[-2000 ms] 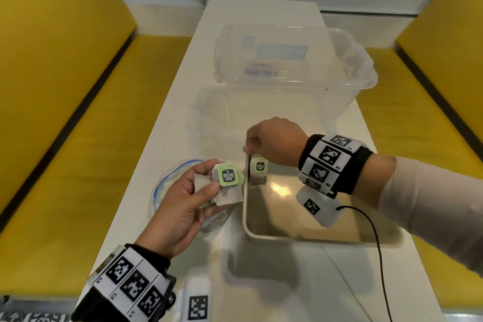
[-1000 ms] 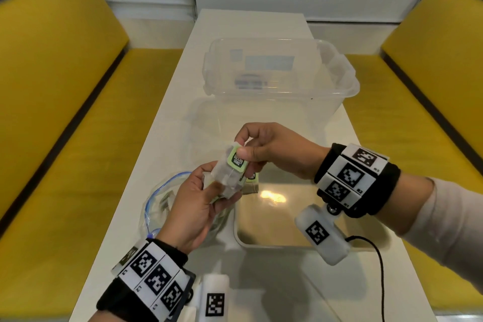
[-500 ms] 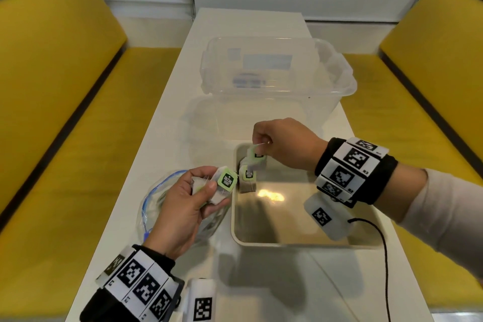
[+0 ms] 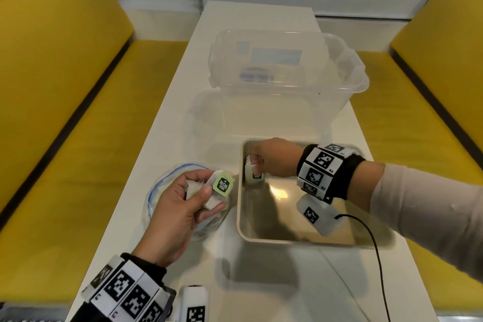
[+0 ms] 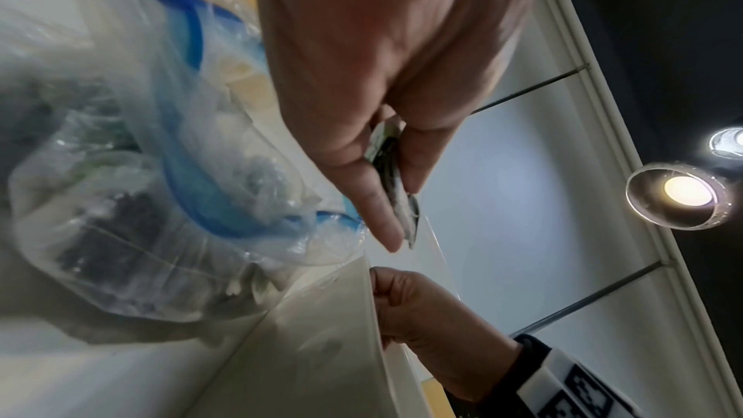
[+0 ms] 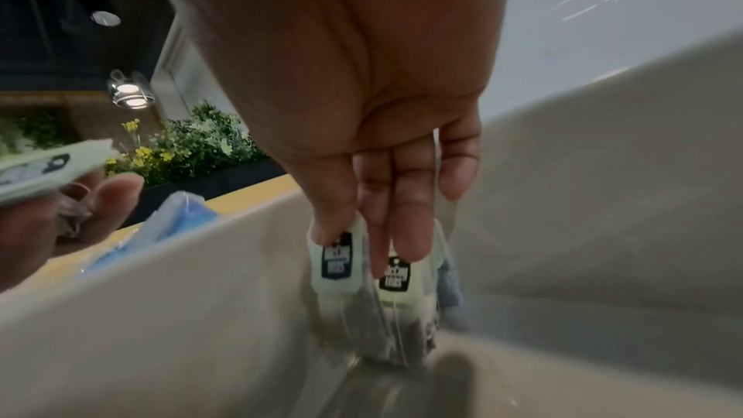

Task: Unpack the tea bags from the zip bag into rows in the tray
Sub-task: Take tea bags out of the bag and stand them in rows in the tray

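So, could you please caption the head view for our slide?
Right hand stands a tea bag in the tray corner; left hand holds more.

Two hands (image 4: 172, 214) (image 4: 274, 158), one tray (image 4: 239, 206), one zip bag (image 4: 156, 191), one clear bin (image 4: 347, 81). Two tea bags (image 6: 336, 263) (image 6: 396, 278) stand in tray; held stack uncountable.

On the table (image 4: 167, 123), the tray (image 4: 300, 239) sits right of the zip bag (image 4: 156, 191), with the storage bin (image 4: 287, 81) behind both. Two tea bags (image 4: 254, 176) stand in the tray's far left corner, side by side.
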`<action>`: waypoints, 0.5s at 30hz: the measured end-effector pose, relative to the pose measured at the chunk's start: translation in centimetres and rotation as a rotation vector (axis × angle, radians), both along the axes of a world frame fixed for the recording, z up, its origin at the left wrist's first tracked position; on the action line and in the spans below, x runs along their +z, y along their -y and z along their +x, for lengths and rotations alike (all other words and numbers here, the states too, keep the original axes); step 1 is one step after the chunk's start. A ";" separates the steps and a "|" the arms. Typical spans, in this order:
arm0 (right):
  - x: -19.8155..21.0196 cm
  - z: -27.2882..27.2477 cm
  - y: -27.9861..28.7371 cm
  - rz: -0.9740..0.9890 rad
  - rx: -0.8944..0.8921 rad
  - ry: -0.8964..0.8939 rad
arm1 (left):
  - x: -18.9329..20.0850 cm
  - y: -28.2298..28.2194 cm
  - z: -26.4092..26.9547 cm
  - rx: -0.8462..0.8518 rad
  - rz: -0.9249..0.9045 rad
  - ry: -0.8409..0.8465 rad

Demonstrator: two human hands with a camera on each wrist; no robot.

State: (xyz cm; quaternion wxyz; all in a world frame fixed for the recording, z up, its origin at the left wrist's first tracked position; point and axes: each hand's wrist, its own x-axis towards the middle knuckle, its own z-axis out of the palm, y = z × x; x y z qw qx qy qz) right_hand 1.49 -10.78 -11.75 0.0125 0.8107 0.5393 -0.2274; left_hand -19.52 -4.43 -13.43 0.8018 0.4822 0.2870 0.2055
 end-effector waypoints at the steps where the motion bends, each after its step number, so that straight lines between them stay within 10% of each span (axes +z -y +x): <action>1: -0.3 -0.1 -0.3 -0.016 0.014 0.002 | 0.0 0.0 -0.2 -0.002 0.001 -0.001; 15: -1.9 0.1 -1.2 -0.016 0.019 0.186 | 0.1 0.2 -0.8 0.008 0.011 -0.034</action>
